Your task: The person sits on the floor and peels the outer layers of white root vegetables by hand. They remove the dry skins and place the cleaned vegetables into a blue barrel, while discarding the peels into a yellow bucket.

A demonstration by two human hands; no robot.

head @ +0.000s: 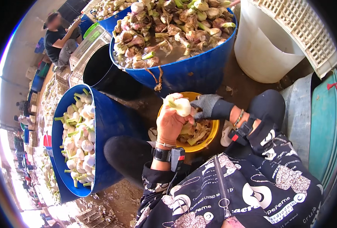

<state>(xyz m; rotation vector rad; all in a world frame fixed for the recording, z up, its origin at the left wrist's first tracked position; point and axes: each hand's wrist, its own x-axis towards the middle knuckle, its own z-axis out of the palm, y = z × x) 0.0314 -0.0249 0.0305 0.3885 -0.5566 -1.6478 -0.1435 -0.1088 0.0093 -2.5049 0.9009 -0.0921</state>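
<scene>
My bare left hand [168, 122] holds a peeled white garlic bulb [183, 106] with a short green stem, over a yellow bucket [214, 134] with garlic skins [195, 132] in it. My right hand [207, 107], in a grey and black glove, is close beside the bulb, fingers curled; something dark shows at its fingertips, too unclear to name. Beyond the hands, a large blue tub [185, 69] holds unpeeled garlic bulbs [185, 31] in murky water. A blue barrel [108, 128] at the left is filled with clean white garlic bulbs [78, 142] with cut green stems.
A black bucket [105, 74] stands between the blue containers. At the upper right are a white plastic barrel [259, 54] and a plastic crate [305, 34]. A teal container [325, 119] is at the right. Another person [60, 40] sits at the upper left near crates.
</scene>
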